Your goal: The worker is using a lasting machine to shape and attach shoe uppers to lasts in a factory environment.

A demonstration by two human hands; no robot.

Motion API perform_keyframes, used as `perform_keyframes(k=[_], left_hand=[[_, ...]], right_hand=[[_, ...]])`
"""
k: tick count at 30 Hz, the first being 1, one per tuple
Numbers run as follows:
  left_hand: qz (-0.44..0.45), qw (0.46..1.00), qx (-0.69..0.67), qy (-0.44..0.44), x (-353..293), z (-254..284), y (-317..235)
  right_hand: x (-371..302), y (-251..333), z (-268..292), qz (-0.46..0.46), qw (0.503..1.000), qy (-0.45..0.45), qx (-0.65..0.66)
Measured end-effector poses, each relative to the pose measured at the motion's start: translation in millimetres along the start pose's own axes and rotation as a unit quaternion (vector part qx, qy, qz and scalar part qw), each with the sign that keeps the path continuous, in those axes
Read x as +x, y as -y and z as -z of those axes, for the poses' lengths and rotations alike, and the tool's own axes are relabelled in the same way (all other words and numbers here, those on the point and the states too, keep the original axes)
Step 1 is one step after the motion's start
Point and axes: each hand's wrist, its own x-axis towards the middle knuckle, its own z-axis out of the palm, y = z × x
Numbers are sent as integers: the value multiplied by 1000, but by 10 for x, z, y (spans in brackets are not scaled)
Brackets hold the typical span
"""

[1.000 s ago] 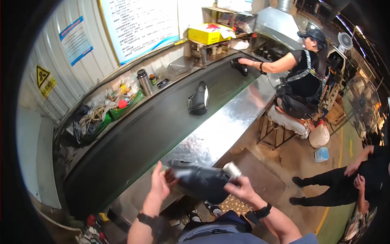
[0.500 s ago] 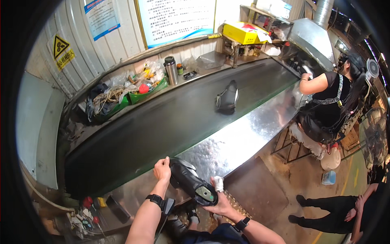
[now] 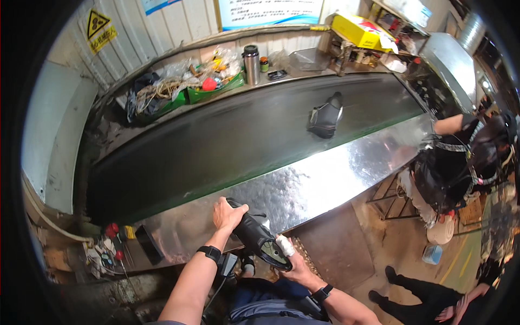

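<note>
A black shoe (image 3: pixel 253 232) on a green-topped shoe last is held between my hands, over the near edge of the shiny metal ledge (image 3: pixel 309 184). My left hand (image 3: pixel 228 214) is closed over its far end, thumb on the upper. At the near end, by the last's green top, my right hand (image 3: pixel 297 266) grips it; white wrapping covers the thumb. Some of the right fingers are hidden beneath the shoe. Farther off, another black shoe (image 3: pixel 326 118) lies on the dark conveyor belt (image 3: pixel 216 135), apart from both hands.
Behind the belt are green bins (image 3: pixel 187 97) of scraps, a steel flask (image 3: pixel 251 65) and a yellow box (image 3: pixel 362 32). A co-worker (image 3: pixel 460 157) sits at the right. Another person's legs (image 3: pixel 420 284) show lower right. Small tools (image 3: pixel 111 249) lie at the ledge's left end.
My left hand has closed onto the shoe's far end; before, it was a fist beside it. The view has shifted, and the co-worker is bent farther over.
</note>
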Motion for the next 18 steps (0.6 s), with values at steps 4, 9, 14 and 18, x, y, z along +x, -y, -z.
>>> perform_keyframes(k=[4,9,14,18], left_hand=[[-10,997,-60,-40,90,-4,68],[13,983,-163,-85,171,81,352],[8,949,-270,-162,-280,615,654],[-26,914,-344,-213,-957,1228,939]], right_hand=[[30,-249,29,72,995,55,-44],[143,-224,-27,-14,997,45,59],[279,397,208,-51,951,224,208],[932,886,-214,-297,893,244,233]])
